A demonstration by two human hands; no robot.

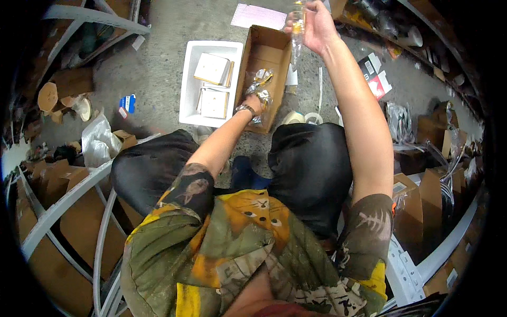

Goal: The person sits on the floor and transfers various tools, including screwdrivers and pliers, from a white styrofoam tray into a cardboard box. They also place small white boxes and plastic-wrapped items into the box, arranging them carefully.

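My left hand (255, 104) reaches down into an open brown cardboard box (270, 44). Its fingers close on a shiny clear-wrapped packet (264, 96) with gold-yellow parts; the fingertips are partly hidden. Another such packet (261, 77) lies just beyond it in the box. Over the floor past the box's far right corner, my right hand (317, 26) holds up a long, narrow clear plastic packet (297, 33) with yellow parts, its lower end hanging down. Left of the cardboard box, against it, stands a white foam box (186, 84) with several white, gold-edged small boxes (213, 67) inside.
A pink printed sheet (259, 16) lies on the concrete floor beyond the boxes. Near my right knee is a tape roll (313, 118). Metal shelving (68, 203) with cartons and plastic bags (100, 140) flanks me on the left; open cartons (409, 203) stand on the right.
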